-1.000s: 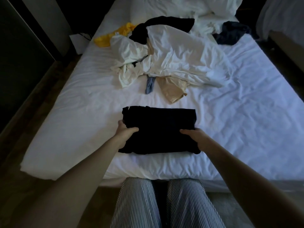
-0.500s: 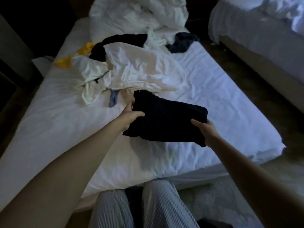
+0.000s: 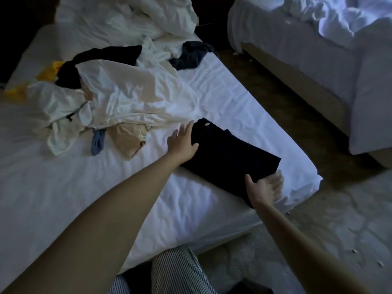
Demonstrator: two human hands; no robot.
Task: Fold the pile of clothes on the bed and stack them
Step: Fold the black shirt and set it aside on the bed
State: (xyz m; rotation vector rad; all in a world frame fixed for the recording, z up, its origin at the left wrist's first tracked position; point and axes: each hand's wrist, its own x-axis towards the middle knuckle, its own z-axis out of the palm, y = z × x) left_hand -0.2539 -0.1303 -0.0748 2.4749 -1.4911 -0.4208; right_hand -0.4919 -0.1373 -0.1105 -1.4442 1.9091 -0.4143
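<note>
Striped cloth of the person's trousers (image 3: 176,272) shows at the bottom edge, hard against the near side of the bed (image 3: 63,187). We note next the right hand (image 3: 265,187), fingers straight and released, lying on the sheet at the near end of the folded black garment (image 3: 229,158), thumb just at its edge. The left hand (image 3: 182,141) sits at the garment's far end, fingers spread and slack, gripping nothing. Half a second ago both hands clutched this garment in the air over mid-bed; a second ago it lay square before the person. It now rests flat on the sheet close to the bed's right near corner, so we judge it set down as the base of the stack. Beyond it the pile of clothes (image 3: 118,98) is unfolded: white pieces, a beige garment (image 3: 127,141), a blue item (image 3: 98,141), a yellow garment (image 3: 49,71) and a dark blue garment (image 3: 191,56). Most of the task remains. A second bed (image 3: 339,49) stands farther right.
</note>
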